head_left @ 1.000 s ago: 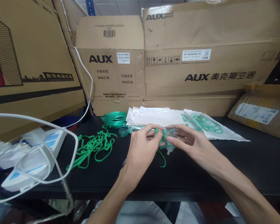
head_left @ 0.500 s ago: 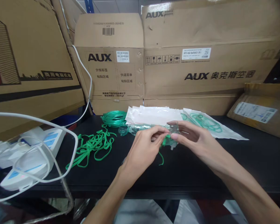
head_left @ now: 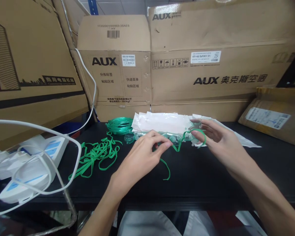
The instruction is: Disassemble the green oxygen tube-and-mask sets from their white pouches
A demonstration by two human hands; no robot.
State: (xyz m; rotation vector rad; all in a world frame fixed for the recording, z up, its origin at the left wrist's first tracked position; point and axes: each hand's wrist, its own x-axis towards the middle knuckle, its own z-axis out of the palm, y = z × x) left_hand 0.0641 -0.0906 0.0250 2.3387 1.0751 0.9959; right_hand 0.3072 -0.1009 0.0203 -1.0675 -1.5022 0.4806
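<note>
My left hand point(head_left: 147, 149) pinches a green strap point(head_left: 178, 146) between thumb and fingertips; its loose end curls down below the hand. To the right, my right hand point(head_left: 215, 134) is closed round a clear plastic piece point(head_left: 196, 126), with a loop of the strap against its thumb. Behind the hands, several clear-green plastic parts point(head_left: 137, 134) lie along the front of white packets point(head_left: 162, 122). A tangled pile of green straps point(head_left: 98, 152) rests on the black table point(head_left: 186, 183), left of my left hand.
Coiled green tubing point(head_left: 119, 126) sits behind the strap pile. White power strips point(head_left: 36, 170) and looping cables point(head_left: 79, 150) occupy the left side. Large cardboard boxes point(head_left: 211, 93) stand along the back, and a smaller taped box point(head_left: 272, 114) is at right.
My hands have moved apart, the left one leftward and the right one rightward with the clear piece. More of the green strap now shows stretched between them.
</note>
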